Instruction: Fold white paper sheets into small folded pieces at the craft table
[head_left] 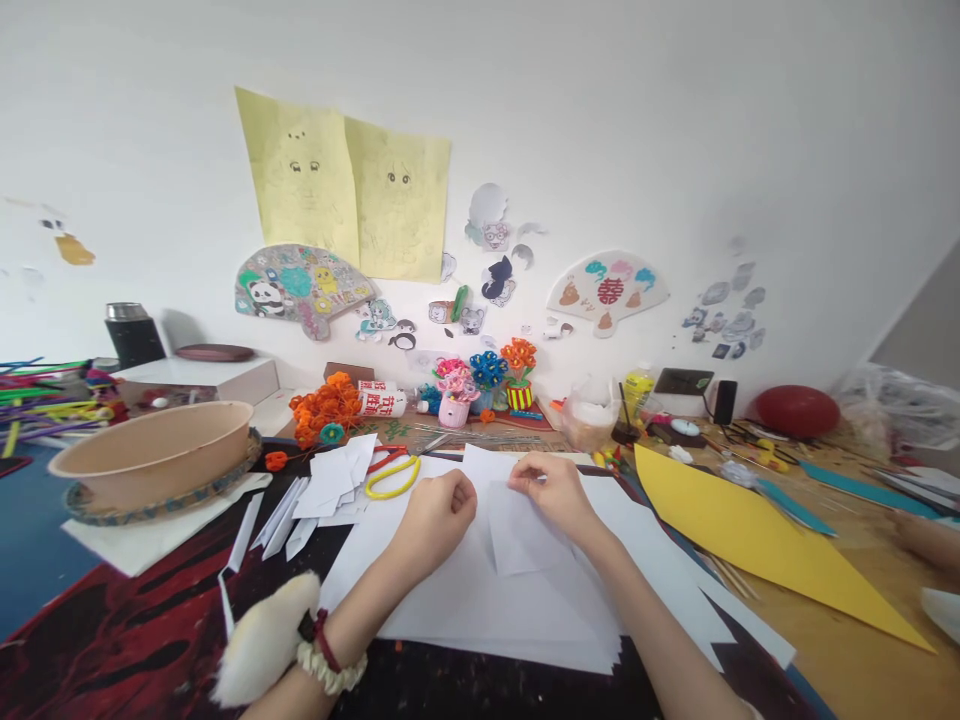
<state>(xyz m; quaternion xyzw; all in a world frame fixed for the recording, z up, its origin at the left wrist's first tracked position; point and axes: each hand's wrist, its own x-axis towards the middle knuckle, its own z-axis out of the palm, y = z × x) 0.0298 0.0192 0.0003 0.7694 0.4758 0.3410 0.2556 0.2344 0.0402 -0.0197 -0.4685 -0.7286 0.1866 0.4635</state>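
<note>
My right hand (pixel 551 490) pinches the upper left edge of a small white paper piece (pixel 529 540), which lies over larger white sheets (pixel 480 610). To its left, my left hand (pixel 441 512) is closed above the same sheets, its fingers curled in. Whether anything is inside that hand is hidden. Just beyond the left hand lie yellow-and-red-handled scissors (pixel 394 478). A pile of cut white paper pieces (pixel 337 480) sits beside the scissors, with folded white strips (pixel 281 515) next to it.
A beige basin (pixel 154 450) stands at the left. Orange pipe-cleaner flowers (pixel 326 408) and small flower pots (pixel 519 395) line the back by the wall. Yellow paper (pixel 757 540) lies at the right. Another person's hand (pixel 926 540) shows at the far right edge.
</note>
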